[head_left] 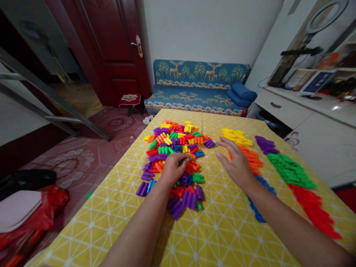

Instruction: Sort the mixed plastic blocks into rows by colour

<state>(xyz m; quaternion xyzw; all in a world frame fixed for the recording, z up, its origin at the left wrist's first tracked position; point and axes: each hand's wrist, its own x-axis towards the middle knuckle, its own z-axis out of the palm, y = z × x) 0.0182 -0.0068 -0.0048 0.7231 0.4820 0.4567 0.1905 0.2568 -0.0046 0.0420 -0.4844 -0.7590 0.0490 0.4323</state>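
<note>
A mixed pile of plastic tube-shaped building pieces in several colours lies on the table. My left hand is over the pile's near half, its fingers pinched together. A bit of a green tube piece shows at its fingertips, mostly hidden by the fingers. To the right, my right hand hovers with fingers apart and nothing in them. It is between the pile and the sorted yellow pieces, orange pieces and blue pieces. A purple piece lies just left of its fingertips.
Farther right are groups of purple pieces, green pieces and red pieces. A yellow patterned cloth covers the table. Beyond stands a blue sofa; a white cabinet is at right, a metal ladder at left.
</note>
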